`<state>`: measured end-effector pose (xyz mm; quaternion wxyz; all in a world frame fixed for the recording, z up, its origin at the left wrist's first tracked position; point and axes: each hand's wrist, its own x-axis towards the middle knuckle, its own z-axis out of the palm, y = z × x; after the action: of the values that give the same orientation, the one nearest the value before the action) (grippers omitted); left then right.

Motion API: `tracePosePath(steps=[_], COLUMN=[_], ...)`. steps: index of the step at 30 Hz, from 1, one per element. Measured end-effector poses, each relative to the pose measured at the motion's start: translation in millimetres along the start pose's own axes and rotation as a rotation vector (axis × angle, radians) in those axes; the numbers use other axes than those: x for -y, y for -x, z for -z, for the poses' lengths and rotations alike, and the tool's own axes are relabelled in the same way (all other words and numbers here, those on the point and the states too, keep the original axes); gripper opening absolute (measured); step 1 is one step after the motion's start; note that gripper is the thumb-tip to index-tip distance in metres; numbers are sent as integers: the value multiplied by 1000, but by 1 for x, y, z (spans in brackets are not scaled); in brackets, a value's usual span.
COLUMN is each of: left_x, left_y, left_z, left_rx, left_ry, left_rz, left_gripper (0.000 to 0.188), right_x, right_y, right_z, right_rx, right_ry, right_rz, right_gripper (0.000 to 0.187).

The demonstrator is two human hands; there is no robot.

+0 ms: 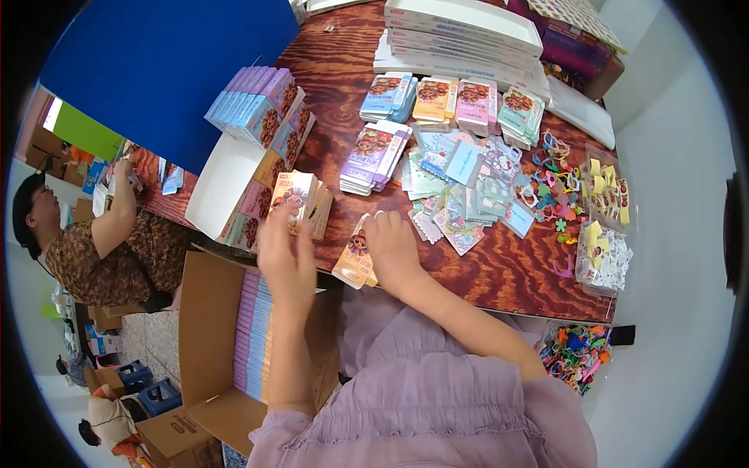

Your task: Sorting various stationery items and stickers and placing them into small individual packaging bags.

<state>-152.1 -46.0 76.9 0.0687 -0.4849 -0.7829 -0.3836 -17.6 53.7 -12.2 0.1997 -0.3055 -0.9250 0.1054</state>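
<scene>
My right hand (392,248) is closed on a small orange carton (353,261), a flat card box with a cartoon figure, at the table's near edge. To its left my left hand (287,253) is raised, somewhat blurred, its fingers stretched out. Just behind those fingers stands an orange carton (295,189), with more cartons (322,210) leaning beside it; whether the fingertips touch is unclear. Beyond the right hand lie a purple carton stack (373,156) and a loose heap of printed cards and sachets (468,183).
Blue, orange, pink and green carton stacks (476,103) sit farther back, before piled white trays (460,47). Colourful trinkets (554,187) and clear tubs (605,261) lie right. A white display tray (222,183) stands left; an open cardboard box (207,327) sits below. Another person (109,242) works left.
</scene>
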Motion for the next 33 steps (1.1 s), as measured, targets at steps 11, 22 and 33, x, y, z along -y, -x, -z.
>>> tracePosePath(steps=[11, 22, 33], left_x=[-20, -83, -113], left_y=[39, 74, 86], left_z=[-38, -112, -98], left_rx=[1471, 1204, 697], left_ry=[1086, 1412, 1137], left_rz=[362, 594, 364], left_gripper=[52, 42, 41], right_x=[-22, -90, -83], right_y=[51, 118, 125], right_z=[124, 137, 124], right_rx=[147, -205, -546], right_ry=[-735, -1085, -1266], right_rz=[64, -293, -632], right_gripper=[12, 21, 6])
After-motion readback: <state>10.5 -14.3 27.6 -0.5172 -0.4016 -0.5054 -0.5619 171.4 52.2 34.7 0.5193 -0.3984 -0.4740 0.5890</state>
